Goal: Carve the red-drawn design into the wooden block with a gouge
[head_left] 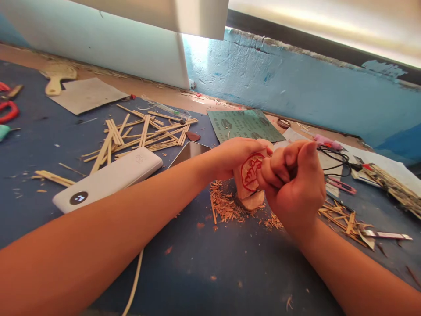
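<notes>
My left hand [245,151] is closed around a small wooden block [250,175], gripping it near its upper end. Red lines, a curved outline with marks inside, cover the face of the block turned toward me. Its lower end meets a pale rounded wooden piece [252,201] near the table. My right hand [291,180] is curled into a fist against the block's right side, thumb on top. Whatever its fingers hold is hidden. Reddish-brown wood shavings [226,204] lie heaped under and around the block.
Left stands a white power bank [108,180] with a cable, near scattered thin wooden sticks [144,136]. Behind my hands lies green sandpaper [243,125]. To the right are a pink-handled tool [342,185], a cutter blade [388,235] and a dark cord [338,158]. Red-handled scissors [9,112] lie far left.
</notes>
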### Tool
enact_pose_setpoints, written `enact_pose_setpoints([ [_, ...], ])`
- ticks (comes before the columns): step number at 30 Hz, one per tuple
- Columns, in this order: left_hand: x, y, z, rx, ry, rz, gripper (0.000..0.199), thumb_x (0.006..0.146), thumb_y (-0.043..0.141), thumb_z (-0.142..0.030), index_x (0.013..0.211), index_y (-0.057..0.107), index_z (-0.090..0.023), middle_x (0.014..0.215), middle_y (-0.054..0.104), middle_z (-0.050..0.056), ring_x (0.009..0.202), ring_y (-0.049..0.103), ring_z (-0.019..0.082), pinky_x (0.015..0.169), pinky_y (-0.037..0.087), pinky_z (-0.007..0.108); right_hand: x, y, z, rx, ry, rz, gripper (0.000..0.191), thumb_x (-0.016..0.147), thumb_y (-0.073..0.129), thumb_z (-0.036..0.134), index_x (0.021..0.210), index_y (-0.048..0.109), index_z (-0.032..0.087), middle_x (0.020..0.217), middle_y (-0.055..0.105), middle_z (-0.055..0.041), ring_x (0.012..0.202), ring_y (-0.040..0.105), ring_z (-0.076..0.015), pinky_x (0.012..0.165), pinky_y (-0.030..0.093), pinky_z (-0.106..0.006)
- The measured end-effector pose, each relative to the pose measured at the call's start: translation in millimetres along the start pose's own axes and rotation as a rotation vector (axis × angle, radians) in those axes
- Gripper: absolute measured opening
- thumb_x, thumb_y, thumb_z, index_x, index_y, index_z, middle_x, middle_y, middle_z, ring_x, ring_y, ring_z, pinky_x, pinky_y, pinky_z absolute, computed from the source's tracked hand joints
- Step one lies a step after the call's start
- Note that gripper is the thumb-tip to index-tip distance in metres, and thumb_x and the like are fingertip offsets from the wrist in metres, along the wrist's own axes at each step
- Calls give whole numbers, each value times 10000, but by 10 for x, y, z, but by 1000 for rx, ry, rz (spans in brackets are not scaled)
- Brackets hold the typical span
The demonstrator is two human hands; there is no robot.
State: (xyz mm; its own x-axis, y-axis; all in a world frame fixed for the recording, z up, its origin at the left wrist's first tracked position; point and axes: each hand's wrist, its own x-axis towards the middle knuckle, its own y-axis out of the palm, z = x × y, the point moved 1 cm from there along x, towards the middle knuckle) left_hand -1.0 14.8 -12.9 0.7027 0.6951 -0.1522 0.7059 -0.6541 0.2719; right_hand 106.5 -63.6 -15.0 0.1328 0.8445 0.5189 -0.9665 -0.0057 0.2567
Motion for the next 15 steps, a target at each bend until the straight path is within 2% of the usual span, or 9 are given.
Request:
enact_pose_setpoints([
  [2,2,-22,15,-37,-26,6,198,1032,582,-218,872,683,-163,800,742,33,723,704,151,713,555,278,80,-104,21,-46,17,-52,413,1111,565,543,817,485,264,615,319,84,433,265,-101,362,219,-247],
  [4,13,-60,34,-78,-61,3,142,1010,644,-217,914,720,-145,889,790,70,777,735,162,765,575,290,143,-212,-11,-109,13,-94,364,1091,611,525,855,499,272,626,350,85,451,288,-108,367,226,-249],
  [7,34,-133,54,-40,-48,-24,85,973,723,-227,975,761,-151,979,815,80,828,755,157,821,589,293,193,-368,-130,-220,-11,-106,151,1051,693,346,1035,554,289,695,456,74,506,390,-122,412,292,-262],
  [8,41,-155,61,-12,-43,-33,87,963,736,-236,979,767,-157,980,817,74,832,756,154,828,592,293,200,-414,-169,-306,-23,-86,162,1045,686,287,1139,555,297,747,508,63,542,448,-130,442,337,-271],
  [11,58,-199,91,116,-26,-49,129,937,744,-284,993,777,-173,978,823,70,865,764,166,841,606,303,201,-507,-232,-628,-82,27,356,1060,592,199,1378,482,316,939,614,14,671,592,-156,578,478,-322],
  [13,70,-213,122,214,14,-58,160,931,716,-298,1012,783,-177,1034,830,81,922,767,176,868,614,311,203,-532,-225,-766,-119,91,368,1048,566,164,1383,501,303,1029,647,-16,776,650,-179,700,540,-371],
  [15,84,-223,158,304,63,-44,209,944,682,-323,1048,787,-175,1090,827,88,972,761,184,892,614,317,215,-544,-205,-827,-140,125,327,1019,568,129,1311,562,276,1091,667,-49,921,675,-215,829,557,-422],
])
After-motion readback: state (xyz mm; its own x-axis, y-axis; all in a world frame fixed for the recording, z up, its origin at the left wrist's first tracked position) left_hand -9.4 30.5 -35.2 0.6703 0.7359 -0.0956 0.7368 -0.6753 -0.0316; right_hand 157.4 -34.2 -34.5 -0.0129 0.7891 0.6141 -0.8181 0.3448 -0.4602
